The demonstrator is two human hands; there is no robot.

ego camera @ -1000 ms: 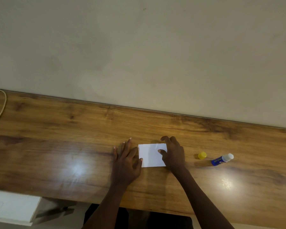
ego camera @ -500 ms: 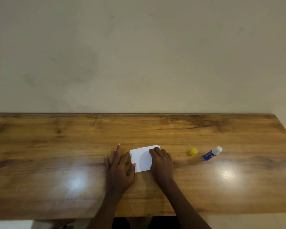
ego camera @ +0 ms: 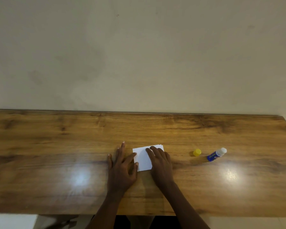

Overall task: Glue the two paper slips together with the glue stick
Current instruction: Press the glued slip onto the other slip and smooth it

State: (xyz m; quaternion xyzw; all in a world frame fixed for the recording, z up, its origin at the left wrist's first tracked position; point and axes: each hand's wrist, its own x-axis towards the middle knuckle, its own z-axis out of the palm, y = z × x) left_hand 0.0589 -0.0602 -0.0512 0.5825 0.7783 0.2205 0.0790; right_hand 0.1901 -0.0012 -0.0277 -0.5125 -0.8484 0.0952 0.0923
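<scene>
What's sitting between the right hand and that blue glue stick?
In the head view, only the yellow cap lies between the right hand and the glue stick.

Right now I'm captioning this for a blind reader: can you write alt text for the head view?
Two hands press white paper slips flat on a wooden table: left hand at their left edge, right hand on top. An uncapped blue glue stick and yellow cap lie to the right.

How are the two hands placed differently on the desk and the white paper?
The left hand lies mostly on the wooden desk beside the paper, with only its thumb and forefinger meeting the paper's left edge; the right hand lies on top of the paper. The left hand's fingers are spread wide; the right hand's are held close together. Both are flat, palm down, holding nothing.
</scene>
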